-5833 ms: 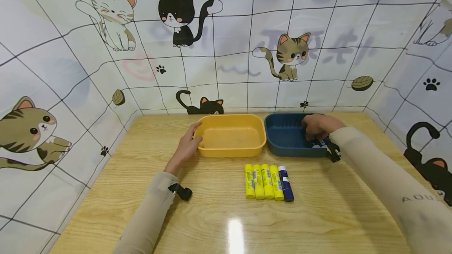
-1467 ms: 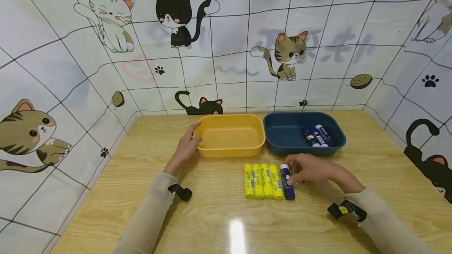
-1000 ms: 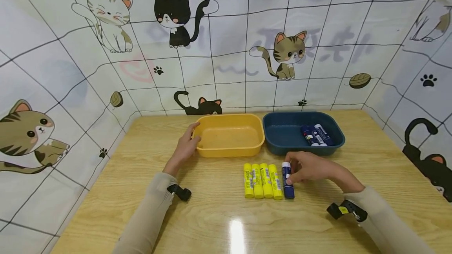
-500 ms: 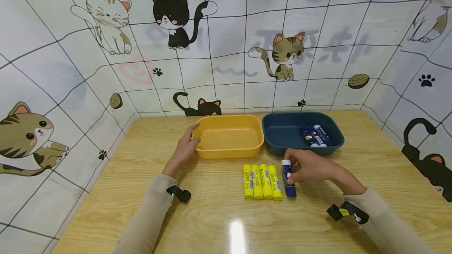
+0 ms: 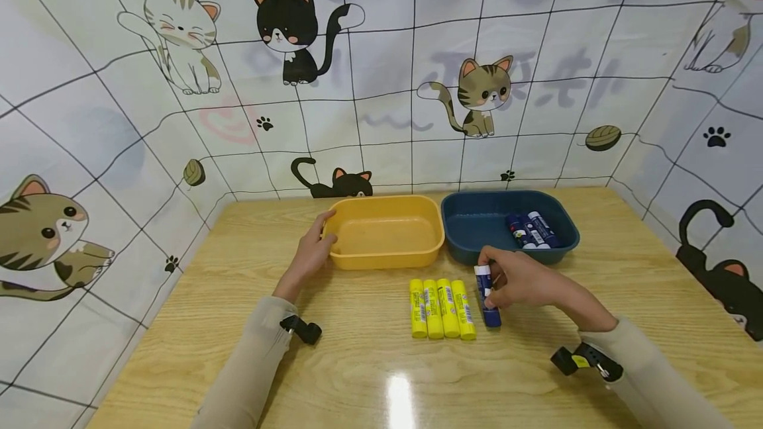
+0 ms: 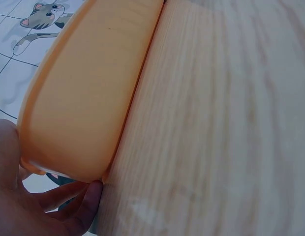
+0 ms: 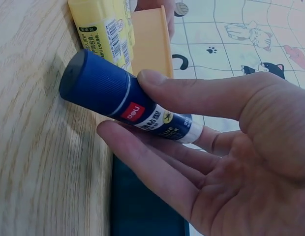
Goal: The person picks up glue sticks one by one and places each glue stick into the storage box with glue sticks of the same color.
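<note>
My right hand [image 5: 527, 281] pinches a dark blue glue stick [image 5: 485, 286] with a white end between thumb and fingers. In the right wrist view this glue stick [image 7: 142, 105] is tilted, its blue cap end close over the table. Left of it several yellow glue sticks [image 5: 448, 310] lie side by side. My left hand [image 5: 308, 255] grips the left end of a yellow plastic tray [image 5: 387, 261], thumb at the rim and fingers along the outside. Beside that tray stands a dark blue tray [image 5: 477, 225], with three blue glue sticks [image 5: 534, 230] lying at its right.
The wooden table [image 5: 334, 363] ends at a back wall [image 5: 387, 118] printed with cartoon cats, and similar side walls rise left and right. Both trays stand near the back wall. Each wrist wears a small black camera [image 5: 304, 330].
My right hand has come out of the blue tray, taken hold of the row's blue glue stick, and drawn it away from the yellow ones toward the blue tray. My left hand stays put.
</note>
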`<control>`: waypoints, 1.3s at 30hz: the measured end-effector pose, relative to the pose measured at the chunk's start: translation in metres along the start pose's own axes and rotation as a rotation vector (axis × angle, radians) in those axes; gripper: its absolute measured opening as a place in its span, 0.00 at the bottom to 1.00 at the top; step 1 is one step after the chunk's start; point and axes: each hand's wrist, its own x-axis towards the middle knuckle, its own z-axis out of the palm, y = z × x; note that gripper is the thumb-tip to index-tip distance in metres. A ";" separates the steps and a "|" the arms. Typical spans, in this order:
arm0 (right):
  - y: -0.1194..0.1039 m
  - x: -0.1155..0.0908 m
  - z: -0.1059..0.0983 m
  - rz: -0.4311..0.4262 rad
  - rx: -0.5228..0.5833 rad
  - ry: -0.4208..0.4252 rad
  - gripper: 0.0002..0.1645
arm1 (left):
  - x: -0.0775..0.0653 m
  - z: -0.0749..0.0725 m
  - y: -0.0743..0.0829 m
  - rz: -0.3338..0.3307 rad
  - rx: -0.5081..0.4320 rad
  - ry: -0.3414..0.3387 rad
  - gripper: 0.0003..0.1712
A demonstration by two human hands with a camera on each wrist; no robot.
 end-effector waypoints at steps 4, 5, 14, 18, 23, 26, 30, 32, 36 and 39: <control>-0.001 0.001 0.001 -0.011 -0.022 0.015 0.29 | 0.000 0.000 0.000 0.000 -0.006 0.006 0.31; -0.001 0.001 0.001 -0.018 -0.027 0.016 0.29 | 0.000 0.000 0.000 0.001 -0.006 0.005 0.31; 0.003 0.002 0.002 -0.043 -0.080 0.036 0.29 | 0.001 0.002 -0.001 -0.001 0.002 0.006 0.31; 0.001 0.000 0.003 -0.035 -0.100 0.054 0.29 | 0.001 0.002 -0.001 0.001 0.004 -0.001 0.32; -0.003 0.000 0.002 -0.025 -0.125 0.082 0.29 | 0.001 0.001 -0.002 0.013 0.007 0.005 0.31; -0.005 0.000 0.001 -0.028 -0.132 0.096 0.29 | 0.001 0.001 -0.002 0.015 0.016 0.009 0.31; -0.007 -0.002 -0.001 -0.016 -0.138 0.119 0.29 | 0.001 0.000 -0.002 0.007 0.013 0.002 0.31; -0.009 -0.002 -0.002 -0.009 -0.141 0.131 0.30 | 0.000 0.000 -0.001 0.001 0.008 0.003 0.31; -0.011 -0.003 -0.006 -0.005 -0.170 0.159 0.30 | 0.000 0.000 -0.001 -0.002 0.012 0.004 0.31; -0.011 -0.004 -0.009 -0.014 -0.179 0.175 0.30 | 0.001 0.000 -0.001 -0.007 0.013 0.002 0.31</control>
